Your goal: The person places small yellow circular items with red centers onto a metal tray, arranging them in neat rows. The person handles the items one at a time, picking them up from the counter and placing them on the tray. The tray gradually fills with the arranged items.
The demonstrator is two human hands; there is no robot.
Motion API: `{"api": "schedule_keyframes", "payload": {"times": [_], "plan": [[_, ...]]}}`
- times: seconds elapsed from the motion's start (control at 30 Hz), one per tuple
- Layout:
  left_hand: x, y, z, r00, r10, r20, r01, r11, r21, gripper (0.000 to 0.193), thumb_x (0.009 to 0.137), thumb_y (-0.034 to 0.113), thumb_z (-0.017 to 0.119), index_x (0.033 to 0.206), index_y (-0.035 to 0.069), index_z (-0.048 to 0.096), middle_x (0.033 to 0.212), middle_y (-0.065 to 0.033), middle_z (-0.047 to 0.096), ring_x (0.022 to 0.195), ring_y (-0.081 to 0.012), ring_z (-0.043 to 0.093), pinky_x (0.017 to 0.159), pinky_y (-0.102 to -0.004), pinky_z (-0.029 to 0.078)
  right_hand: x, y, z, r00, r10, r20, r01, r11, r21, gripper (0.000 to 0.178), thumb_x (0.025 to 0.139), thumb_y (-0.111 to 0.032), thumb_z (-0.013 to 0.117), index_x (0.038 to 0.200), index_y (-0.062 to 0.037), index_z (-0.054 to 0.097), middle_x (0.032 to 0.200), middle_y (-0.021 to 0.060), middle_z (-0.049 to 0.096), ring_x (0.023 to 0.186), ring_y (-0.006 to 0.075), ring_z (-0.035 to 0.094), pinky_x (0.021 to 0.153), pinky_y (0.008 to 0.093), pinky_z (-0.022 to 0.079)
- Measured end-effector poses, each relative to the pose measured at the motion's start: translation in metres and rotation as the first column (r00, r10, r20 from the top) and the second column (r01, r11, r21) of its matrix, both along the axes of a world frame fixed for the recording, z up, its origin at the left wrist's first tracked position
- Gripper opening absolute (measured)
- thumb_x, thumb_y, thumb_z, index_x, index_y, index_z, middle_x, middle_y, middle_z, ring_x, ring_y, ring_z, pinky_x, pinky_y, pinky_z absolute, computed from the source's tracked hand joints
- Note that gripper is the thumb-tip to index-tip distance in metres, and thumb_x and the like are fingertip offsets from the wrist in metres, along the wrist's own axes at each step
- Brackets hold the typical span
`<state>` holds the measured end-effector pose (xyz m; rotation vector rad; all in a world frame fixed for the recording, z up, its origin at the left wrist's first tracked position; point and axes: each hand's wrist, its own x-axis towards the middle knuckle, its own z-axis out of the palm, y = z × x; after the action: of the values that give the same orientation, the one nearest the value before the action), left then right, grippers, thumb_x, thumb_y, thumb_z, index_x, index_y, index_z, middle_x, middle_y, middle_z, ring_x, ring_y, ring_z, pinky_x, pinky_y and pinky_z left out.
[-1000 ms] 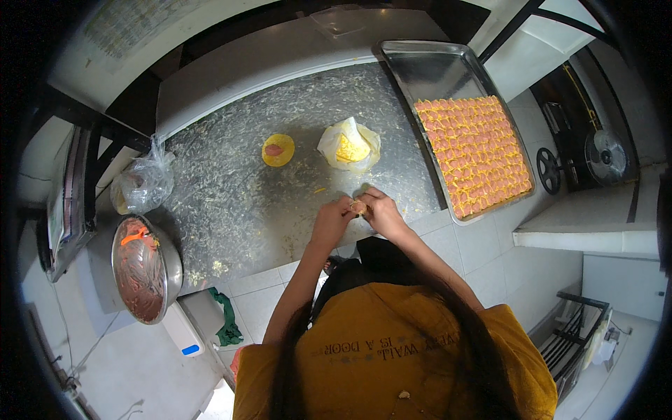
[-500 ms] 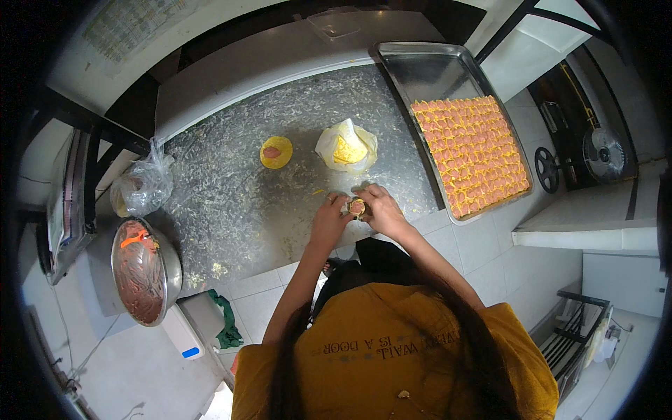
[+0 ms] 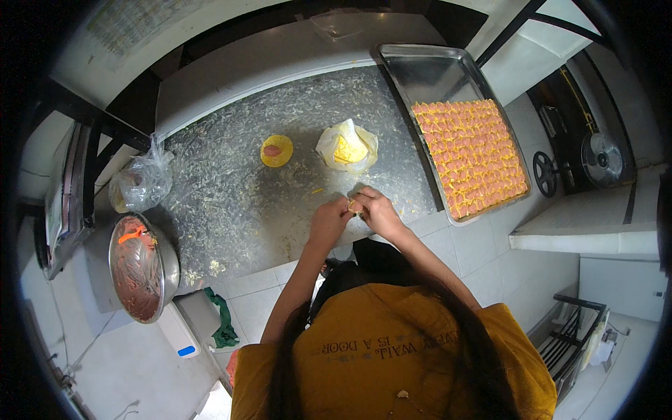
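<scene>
Between the fingertips of my left hand [image 3: 329, 222] and my right hand [image 3: 380, 212] is a small dumpling [image 3: 355, 206], its pink meat filling showing at the top. Both hands pinch it just above the near edge of the table. Ahead and to the left lies a round yellow wrapper [image 3: 278, 155] with a lump of pink meat on it. A white plastic bag [image 3: 334, 163], opened at the top, holds a stack of yellow wrappers [image 3: 350, 149]. At the right, rows of finished dumplings [image 3: 470, 157] fill much of a metal tray [image 3: 414, 61].
A steel bowl [image 3: 171, 269] of pink meat filling with an orange tool [image 3: 133, 234] stands at the left, near a clear plastic bag [image 3: 142, 183]. Below it are a white scale-like device [image 3: 179, 336] and a green cloth [image 3: 224, 322]. A fan [image 3: 603, 159] is far right.
My fingers have closed in tighter around the dumpling, and the right fingers have shifted slightly over it. The wrapper, bag and tray stay in place.
</scene>
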<state>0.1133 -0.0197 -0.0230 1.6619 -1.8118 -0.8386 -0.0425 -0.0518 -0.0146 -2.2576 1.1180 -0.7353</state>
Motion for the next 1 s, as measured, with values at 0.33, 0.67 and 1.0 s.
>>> {"api": "schedule_keyframes", "payload": {"times": [0.33, 0.67, 1.0], "plan": [[0.000, 0.000, -0.005, 0.995, 0.015, -0.097, -0.023, 0.997, -0.072, 0.026, 0.070, 0.009, 0.067, 0.094, 0.003, 0.058, 0.080, -0.0133, 0.062, 0.072, -0.0271, 0.062, 0.064, -0.0342, 0.048, 0.002, -0.002, -0.013, 0.997, -0.073, -0.018, 0.074, 0.997, 0.037, 0.028, 0.063, 0.002, 0.063, 0.091, -0.0021, 0.060, 0.088, 0.0154, 0.057, 0.082, 0.0348, 0.056, 0.071, 0.0400, 0.047], [-0.003, 0.004, -0.012, 0.967, 0.080, -0.244, -0.088, 0.996, -0.021, 0.022, 0.071, 0.009, 0.067, 0.089, 0.003, 0.056, 0.077, -0.0137, 0.063, 0.068, -0.0276, 0.062, 0.062, -0.0340, 0.049, 0.005, -0.001, -0.001, 1.000, 0.019, -0.021, -0.020, 0.999, -0.051, 0.023, 0.063, 0.004, 0.061, 0.085, -0.0016, 0.058, 0.088, 0.0143, 0.057, 0.084, 0.0344, 0.055, 0.071, 0.0390, 0.047], [-0.002, 0.002, -0.017, 0.988, 0.038, -0.152, -0.054, 0.993, -0.105, 0.031, 0.069, 0.007, 0.067, 0.098, 0.004, 0.056, 0.091, -0.0166, 0.060, 0.077, -0.0302, 0.062, 0.065, -0.0350, 0.049, 0.001, 0.000, -0.006, 0.999, -0.047, 0.010, 0.046, 0.988, 0.146, 0.033, 0.062, 0.002, 0.065, 0.094, -0.0034, 0.060, 0.090, 0.0138, 0.057, 0.084, 0.0341, 0.056, 0.072, 0.0392, 0.047]]}}
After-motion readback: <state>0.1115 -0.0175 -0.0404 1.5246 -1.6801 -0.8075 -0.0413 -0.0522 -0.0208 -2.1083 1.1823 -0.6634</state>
